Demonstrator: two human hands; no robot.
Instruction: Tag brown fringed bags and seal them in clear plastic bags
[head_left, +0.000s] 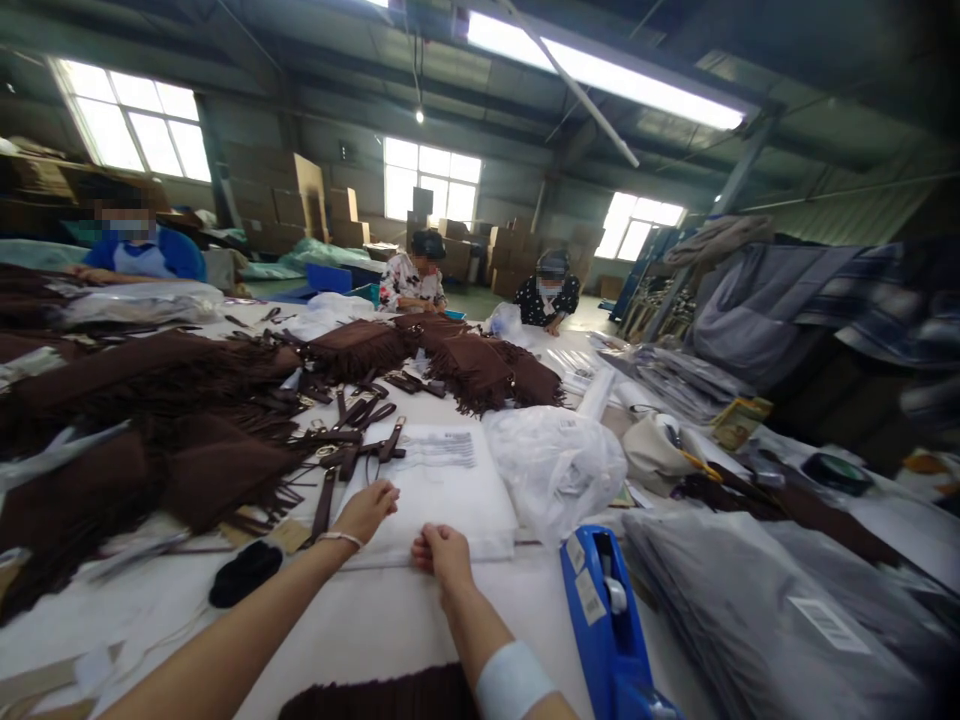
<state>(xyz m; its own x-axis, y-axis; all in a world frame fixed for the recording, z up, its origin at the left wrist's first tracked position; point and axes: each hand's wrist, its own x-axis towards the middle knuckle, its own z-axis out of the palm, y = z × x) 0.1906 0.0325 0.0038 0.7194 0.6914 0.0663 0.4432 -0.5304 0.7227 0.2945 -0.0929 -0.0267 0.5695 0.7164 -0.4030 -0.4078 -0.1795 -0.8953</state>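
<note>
My left hand (373, 512) is over the left side of a stack of flat white plastic bags (442, 495), fingers curled together. Dark brown leather straps (349, 440) with metal rings lie just beyond it, one on the bags' upper left corner. My right hand (442, 555) is at the near edge of the stack, its fingers bent inward. What either hand pinches, if anything, is too small to see. Printed lines (442, 450) show on the top bag. Below my hands, a dark brown fringed cloth (382, 695) lies at the table's near side.
Piles of brown fringed cloth (135, 385) cover the left. A blue tape dispenser (607, 610) stands right of my right arm, beside grey bagged goods (772, 610). A crumpled clear bag (555, 460) lies beyond. Several people (412, 275) sit across the table.
</note>
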